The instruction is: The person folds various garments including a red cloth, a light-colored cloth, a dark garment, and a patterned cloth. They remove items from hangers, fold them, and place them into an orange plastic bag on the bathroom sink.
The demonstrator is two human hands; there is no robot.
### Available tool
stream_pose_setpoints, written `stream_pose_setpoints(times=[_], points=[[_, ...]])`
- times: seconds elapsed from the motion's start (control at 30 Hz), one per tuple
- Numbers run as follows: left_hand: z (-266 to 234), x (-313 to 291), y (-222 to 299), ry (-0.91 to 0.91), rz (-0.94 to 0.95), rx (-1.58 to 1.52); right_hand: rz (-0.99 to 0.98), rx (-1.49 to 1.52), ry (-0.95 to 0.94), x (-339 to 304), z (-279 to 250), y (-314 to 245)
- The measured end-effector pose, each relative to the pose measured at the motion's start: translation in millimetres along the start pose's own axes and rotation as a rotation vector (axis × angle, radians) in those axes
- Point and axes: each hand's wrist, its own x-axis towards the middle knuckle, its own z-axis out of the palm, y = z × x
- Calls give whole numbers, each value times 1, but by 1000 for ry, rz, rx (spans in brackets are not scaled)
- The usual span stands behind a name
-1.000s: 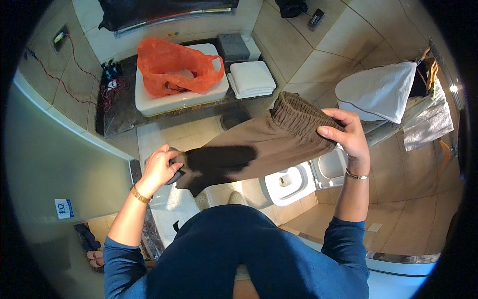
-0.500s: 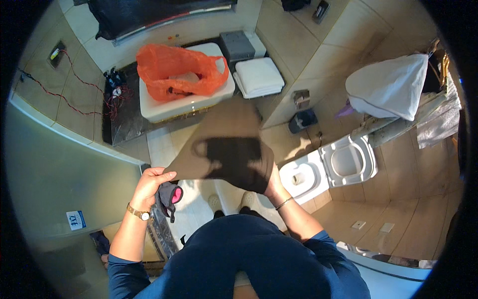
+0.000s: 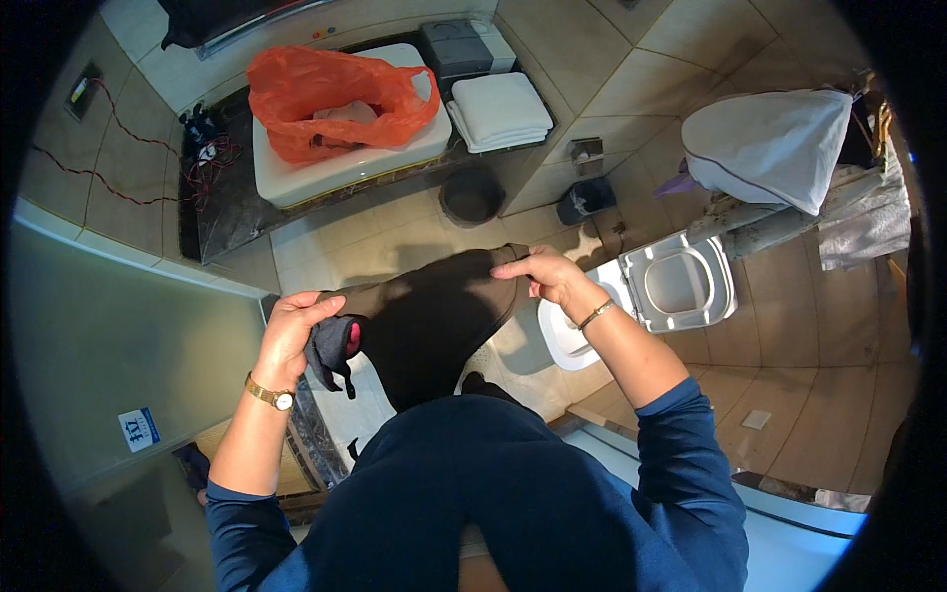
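A thin dark brown garment (image 3: 424,321) is stretched between my two hands in front of my body. Its exact kind does not show. My left hand (image 3: 288,335) pinches its left corner between thumb and fingers. Below these fingers hangs a small dark grey cloth item (image 3: 330,347) with pink inside and a strap. Whether the same hand grips this item I cannot tell for sure. My right hand (image 3: 554,279) pinches the garment's upper right edge, and the cloth drapes down from there toward my lap.
An orange plastic bag (image 3: 296,94) sits in the white basin (image 3: 414,143), beside folded white towels (image 3: 500,111). Below stands a dark bin (image 3: 472,195). The toilet (image 3: 681,286) is at right with its lid raised, near hanging white cloth (image 3: 760,143). A frosted glass panel (image 3: 128,326) is at left.
The garment has swung down and toward me, and now spreads lower between my hands. My right hand has come up and farther out at its edge. The left still pinches its corner.
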Motion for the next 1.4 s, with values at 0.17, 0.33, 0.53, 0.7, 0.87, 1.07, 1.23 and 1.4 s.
stream_pose_setpoints(times=[0.17,0.33,0.53,0.7,0.87,1.07,1.23,1.4], points=[[-5,2,-7,54,267,117,-220,1,118,-27,15,-22],[3,0,15,120,454,271,-294,-323,-152,-48,20,-54],[14,-6,31,105,610,343,-573,-1239,-5,-84,45,-69],[5,-18,57,104,724,593,-1071,-1227,28,-111,31,-84],[20,-75,113,-112,518,155,-737,-790,-478,-156,5,-135],[38,-83,155,-416,299,-67,-1058,-604,-319,-154,100,-71],[10,14,113,-346,154,184,-443,-602,-237,-134,129,-14],[-77,61,26,-172,-321,100,-826,-756,69,-95,113,28]])
